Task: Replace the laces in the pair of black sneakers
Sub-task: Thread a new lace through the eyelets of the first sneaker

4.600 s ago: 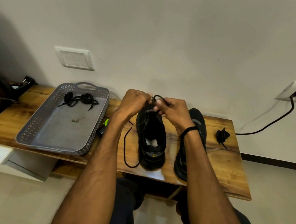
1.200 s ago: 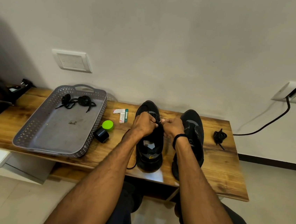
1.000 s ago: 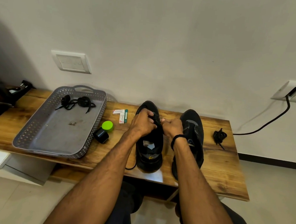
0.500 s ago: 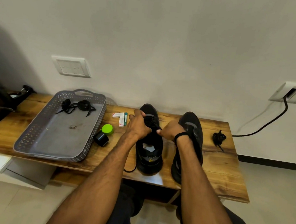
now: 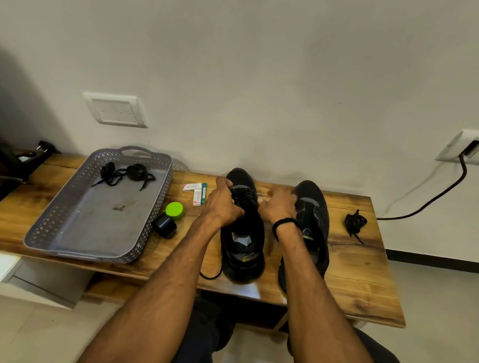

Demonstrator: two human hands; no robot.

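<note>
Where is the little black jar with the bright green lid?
In the head view, the jar lies on the wooden bench, between the grey tray and the left hand, just nearer than the small white boxes.

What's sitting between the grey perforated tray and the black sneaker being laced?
Head view: a small black round container with a lime-green lid, and nearer the wall, small white cartons, all left of the black sneaker.

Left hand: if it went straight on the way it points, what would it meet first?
Likely the toe of the sneaker whose laces the left hand grips, then the wall; depth is unclear.
</note>
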